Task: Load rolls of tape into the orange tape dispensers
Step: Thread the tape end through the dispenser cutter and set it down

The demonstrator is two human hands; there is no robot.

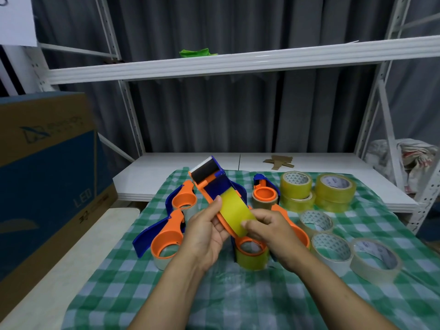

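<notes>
An orange and blue tape dispenser with a black roller and a toothed blade is lifted above the checked cloth. My left hand grips it from the left and below. A yellow tape roll sits on its hub, and my right hand holds that roll's near edge with thumb and fingers. Other dispensers with rolls in them lie on the cloth: two on the left, one under my hands and one behind.
Loose tape rolls lie on the green checked cloth at the right: two yellowish stacks and three clear rolls. A large cardboard box stands at the left. A white shelf runs overhead.
</notes>
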